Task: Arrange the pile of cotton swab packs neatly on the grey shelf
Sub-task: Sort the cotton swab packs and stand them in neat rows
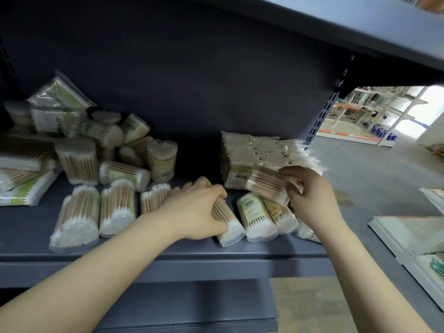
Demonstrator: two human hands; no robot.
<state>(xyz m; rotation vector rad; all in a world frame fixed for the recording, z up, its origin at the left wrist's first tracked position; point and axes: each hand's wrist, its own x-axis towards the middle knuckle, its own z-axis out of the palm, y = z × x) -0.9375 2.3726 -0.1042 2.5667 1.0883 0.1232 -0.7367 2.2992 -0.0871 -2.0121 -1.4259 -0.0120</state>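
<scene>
Forearms, both bare, are reaching in from the near edge over the grey shelf (pixel 168 258).

- L hand (pixel 192 212) — lying on a lying-down cylinder pack (pixel 228 224) at the shelf front, fingers and thumb curling round its near end, gripping it.
- R hand (pixel 310 198) — pinching a clear pack of wooden-stick swabs (pixel 266 186), holding it tilted just in front of the flat-pack stack.
- Flat-pack stack (pixel 259 152) — sitting toward the shelf's right end, against the back panel; bag edges are sticking out to the right, blurred.
- Green-label pack (pixel 255 217) and orange-label pack (pixel 278 216) — lying side by side just right of the L-hand pack, white tips facing the shelf front. One more pack partly showing under the R wrist; label not readable.
- Front row, left of L hand: three cylinder packs (pixel 79 217) lying parallel, tips toward the front edge.
- Loose pile (pixel 108 150) — sitting at the shelf's left-rear, cylinders upright and tipped at mixed angles, touching one another.
- Flat green-print bags (pixel 55 102) — leaning at the shelf's far left, some stacked, some tilted.

Beyond the shelf's right end: concrete floor, other racking — out of focus.
</scene>
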